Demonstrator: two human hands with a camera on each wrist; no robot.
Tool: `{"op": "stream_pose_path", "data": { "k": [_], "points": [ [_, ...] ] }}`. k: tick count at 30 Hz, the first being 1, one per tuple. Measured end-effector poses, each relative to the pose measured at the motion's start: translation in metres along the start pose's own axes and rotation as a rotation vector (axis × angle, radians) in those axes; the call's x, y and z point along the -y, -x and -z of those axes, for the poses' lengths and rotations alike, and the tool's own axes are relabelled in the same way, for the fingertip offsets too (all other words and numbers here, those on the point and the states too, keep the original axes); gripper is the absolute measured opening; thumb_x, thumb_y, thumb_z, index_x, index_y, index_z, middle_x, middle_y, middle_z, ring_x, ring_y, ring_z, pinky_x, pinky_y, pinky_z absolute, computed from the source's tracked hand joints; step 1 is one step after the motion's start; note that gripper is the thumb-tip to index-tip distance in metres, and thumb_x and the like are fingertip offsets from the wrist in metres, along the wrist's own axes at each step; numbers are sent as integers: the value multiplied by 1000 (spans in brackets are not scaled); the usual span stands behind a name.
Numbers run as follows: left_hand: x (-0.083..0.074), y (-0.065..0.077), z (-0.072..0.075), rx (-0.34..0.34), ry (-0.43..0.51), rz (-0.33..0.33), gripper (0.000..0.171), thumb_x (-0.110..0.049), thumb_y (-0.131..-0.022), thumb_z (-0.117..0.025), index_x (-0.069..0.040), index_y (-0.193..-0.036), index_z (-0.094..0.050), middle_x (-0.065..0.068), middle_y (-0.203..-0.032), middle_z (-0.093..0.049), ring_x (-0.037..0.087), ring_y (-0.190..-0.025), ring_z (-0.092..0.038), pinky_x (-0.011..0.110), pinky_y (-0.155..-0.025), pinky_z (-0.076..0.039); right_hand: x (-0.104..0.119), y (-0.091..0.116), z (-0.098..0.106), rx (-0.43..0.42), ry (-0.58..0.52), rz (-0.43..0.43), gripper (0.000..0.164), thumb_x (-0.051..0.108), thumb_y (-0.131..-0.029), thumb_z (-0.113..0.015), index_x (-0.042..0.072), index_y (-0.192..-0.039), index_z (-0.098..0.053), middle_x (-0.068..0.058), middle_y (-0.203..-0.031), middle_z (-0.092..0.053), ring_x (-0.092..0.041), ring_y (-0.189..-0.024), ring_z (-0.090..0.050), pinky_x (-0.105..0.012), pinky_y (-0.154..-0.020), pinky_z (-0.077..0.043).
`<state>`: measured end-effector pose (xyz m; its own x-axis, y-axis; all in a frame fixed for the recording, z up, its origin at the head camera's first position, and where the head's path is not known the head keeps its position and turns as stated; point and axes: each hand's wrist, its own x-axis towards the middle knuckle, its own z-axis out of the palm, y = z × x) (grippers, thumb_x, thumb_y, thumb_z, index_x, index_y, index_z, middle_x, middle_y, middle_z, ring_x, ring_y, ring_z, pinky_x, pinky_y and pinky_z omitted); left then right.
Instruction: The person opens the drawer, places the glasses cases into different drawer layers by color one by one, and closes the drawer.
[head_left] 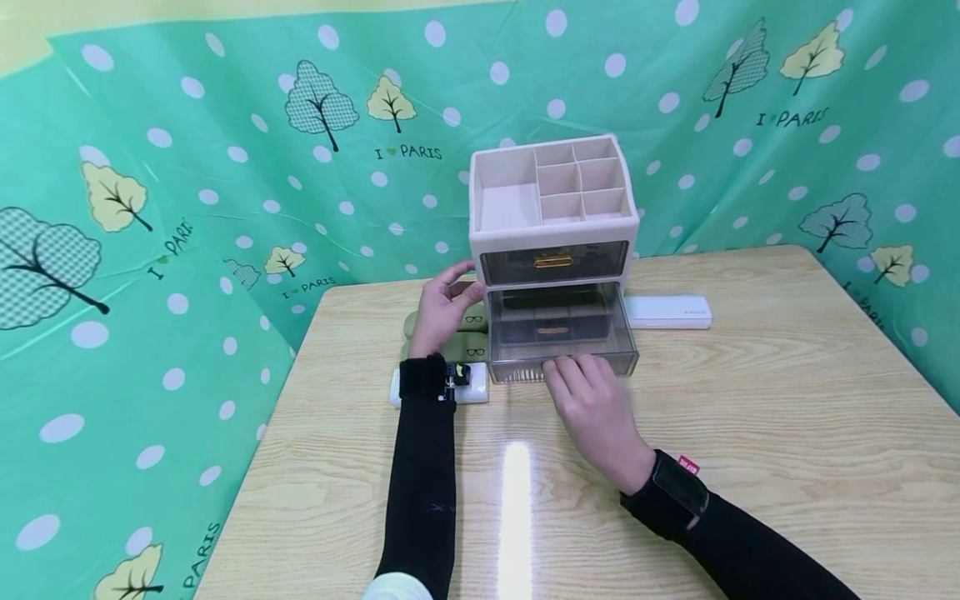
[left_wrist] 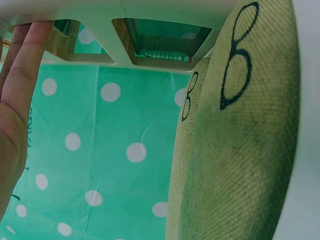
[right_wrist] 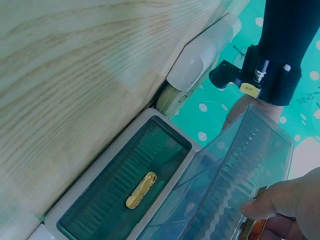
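Observation:
A white desktop organizer (head_left: pixel 553 225) with clear smoky drawers and gold handles stands on the table. Its middle drawer (head_left: pixel 562 350) is pulled out; the drawer above and the bottom drawer (right_wrist: pixel 145 165) are closed. My right hand (head_left: pixel 592 408) pinches the open drawer's handle (right_wrist: pixel 254 225) between thumb and curled fingers. My left hand (head_left: pixel 442 312) touches the organizer's left side with its fingers extended. Below that hand lie two green fabric glasses cases (left_wrist: pixel 245 130), partly hidden by the wrist in the head view. The pulled-out drawer looks empty.
A white box (head_left: pixel 669 312) lies against the organizer's right side. Another white object (head_left: pixel 472 383) sits in front of the glasses cases, partly behind the left wrist. A green dotted cloth (head_left: pixel 337 183) hangs behind and left of the wooden table (head_left: pixel 750 400).

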<state>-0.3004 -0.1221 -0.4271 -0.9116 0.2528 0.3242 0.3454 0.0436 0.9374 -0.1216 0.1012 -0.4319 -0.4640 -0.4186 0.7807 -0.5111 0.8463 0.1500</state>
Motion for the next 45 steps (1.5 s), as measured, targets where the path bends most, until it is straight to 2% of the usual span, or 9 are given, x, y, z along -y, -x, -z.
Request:
{"op": "stream_pose_path", "data": {
  "k": [6,12,19,23,27,31,37,41,45],
  "points": [
    [0,-1,0,8,15,-8,47,-16,-96,-70,-4,-141,-59,18,-129,-68,22,-108,-71,33,-93,-59,0,2,0,-18,-8,-4,24,-5,-98,-48,-7,-98,-72,-18,-91,-70,-32,-78,-60,-41,-68,-54],
    [0,-1,0,12,30,-4,47,-14,-97,-70,-3,-141,-59,25,-129,-65,21,-107,-71,33,-92,-59,0,3,0,-26,-26,-12,26,-4,-99,-47,-7,-96,-72,-17,-88,-69,-32,-75,-59,-41,-66,-52],
    [-1,-1,0,11,24,0,47,-14,-97,-71,-4,-141,-59,20,-132,-65,22,-108,-71,35,-93,-59,0,3,2,-44,-70,-6,29,-1,-103,-44,-8,-97,-72,-19,-88,-69,-33,-75,-59,-42,-64,-53],
    [-2,-2,0,9,20,3,48,-15,-97,-71,-4,-142,-59,15,-134,-65,23,-110,-70,35,-93,-59,-3,1,2,-77,-114,1,22,5,-100,-55,-8,-96,-73,-18,-86,-70,-33,-73,-60,-42,-61,-52],
    [-1,-1,1,7,23,4,48,-14,-96,-71,-4,-141,-59,16,-135,-65,23,-111,-70,35,-94,-58,-5,0,4,-51,-131,-1,17,10,-93,-68,-5,-96,-74,-17,-86,-71,-32,-73,-61,-40,-61,-52],
    [0,0,0,8,24,5,47,-14,-96,-71,-5,-141,-60,18,-134,-64,24,-110,-70,34,-93,-59,-7,0,7,-28,-137,-3,17,12,-93,-67,-3,-94,-74,-15,-84,-70,-31,-73,-61,-40,-63,-51],
    [-1,0,0,12,31,-6,46,-12,-97,-70,-3,-140,-59,23,-134,-63,23,-109,-71,34,-93,-59,-11,-4,10,-51,-207,-45,19,16,-94,-66,0,-85,-71,-12,-78,-65,-31,-71,-58,-41,-62,-48],
    [-1,0,0,8,28,-7,46,-12,-97,-70,-2,-140,-59,23,-135,-63,23,-109,-71,34,-92,-59,-16,-8,12,-32,-273,-95,15,15,-90,-72,-1,-90,-71,-13,-83,-65,-33,-74,-57,-42,-63,-47],
    [-1,0,0,6,30,2,47,-12,-97,-71,-3,-141,-59,22,-134,-64,22,-108,-71,34,-92,-59,-21,-12,14,-32,-296,-109,21,11,-84,-78,-4,-97,-71,-16,-88,-66,-34,-76,-56,-43,-63,-46]
  ]
}}
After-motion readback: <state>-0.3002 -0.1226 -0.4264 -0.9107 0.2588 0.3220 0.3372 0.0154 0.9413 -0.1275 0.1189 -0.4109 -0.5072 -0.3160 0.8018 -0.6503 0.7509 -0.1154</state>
